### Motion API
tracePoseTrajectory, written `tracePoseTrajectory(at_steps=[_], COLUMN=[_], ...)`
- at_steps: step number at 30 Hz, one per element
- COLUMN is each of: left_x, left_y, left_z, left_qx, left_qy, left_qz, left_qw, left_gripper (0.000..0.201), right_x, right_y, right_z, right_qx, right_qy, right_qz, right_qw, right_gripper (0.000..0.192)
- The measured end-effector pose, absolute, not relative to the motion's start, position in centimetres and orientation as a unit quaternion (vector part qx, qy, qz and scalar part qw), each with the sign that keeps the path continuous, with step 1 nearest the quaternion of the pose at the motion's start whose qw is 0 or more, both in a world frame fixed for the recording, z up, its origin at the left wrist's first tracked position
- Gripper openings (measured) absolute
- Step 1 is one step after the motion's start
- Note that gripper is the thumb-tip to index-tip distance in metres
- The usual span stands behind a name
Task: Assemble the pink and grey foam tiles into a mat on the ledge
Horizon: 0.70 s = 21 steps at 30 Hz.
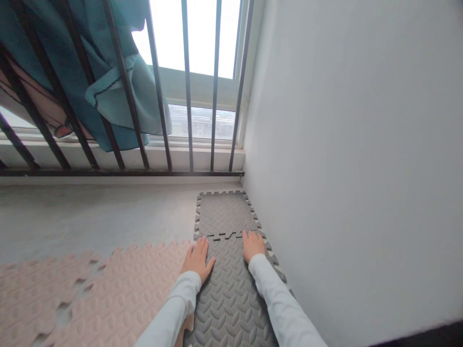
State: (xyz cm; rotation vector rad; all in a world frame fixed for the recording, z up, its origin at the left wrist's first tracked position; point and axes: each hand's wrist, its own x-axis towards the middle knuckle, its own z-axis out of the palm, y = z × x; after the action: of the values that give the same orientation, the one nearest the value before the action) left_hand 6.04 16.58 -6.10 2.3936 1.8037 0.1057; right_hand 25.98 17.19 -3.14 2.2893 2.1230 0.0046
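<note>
A near grey foam floor tile point(227, 284) with a raised diamond pattern lies beneath my hands. Beyond it lies a second grey foam tile point(227, 212) with toothed edges; a dark, uneven seam shows between the two. My left hand point(198, 260) rests flat with the thumb apart, on the left side of the near tile where it borders the pink foam mat point(144, 274). At the right end of the seam, my right hand point(253, 246) presses down with fingers extended. Neither hand holds anything. My palms hide parts of the tile edges.
A white wall point(343, 168) rises close along the right. Dark metal railing bars point(190, 120) stand ahead before a window point(195, 38), with blue-green cloth point(83, 72) hanging behind them. Pale bare floor point(101, 209) lies at the left. The pink mat has gaps along a joint.
</note>
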Motion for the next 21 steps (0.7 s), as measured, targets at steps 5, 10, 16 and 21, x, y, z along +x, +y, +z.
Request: tracePoseTrajectory(at_steps=[5, 10, 16, 21], left_x=[6.1, 6.1, 5.9, 6.0], left_y=[16.6, 16.6, 16.9, 17.1], left_z=[-6.2, -6.2, -6.6, -6.8], left_qx=[0.799, 0.8, 0.797, 0.798], left_qy=[0.595, 0.594, 0.596, 0.593], left_qz=[0.036, 0.041, 0.043, 0.047], left_qw=[0.071, 0.075, 0.09, 0.098], left_gripper=[0.062, 0.061, 0.06, 0.061], right_x=[23.0, 21.2, 19.7, 18.6], right_y=[17.1, 17.4, 17.3, 17.8], right_z=[-3.1, -3.1, -3.6, -3.3], right_qx=[0.686, 0.71, 0.718, 0.737], right_qy=[0.724, 0.694, 0.69, 0.667], right_qz=[-0.057, -0.101, -0.077, -0.069], right_qw=[0.04, 0.067, 0.059, 0.088], right_gripper=[0.06, 0.048, 0.047, 0.042])
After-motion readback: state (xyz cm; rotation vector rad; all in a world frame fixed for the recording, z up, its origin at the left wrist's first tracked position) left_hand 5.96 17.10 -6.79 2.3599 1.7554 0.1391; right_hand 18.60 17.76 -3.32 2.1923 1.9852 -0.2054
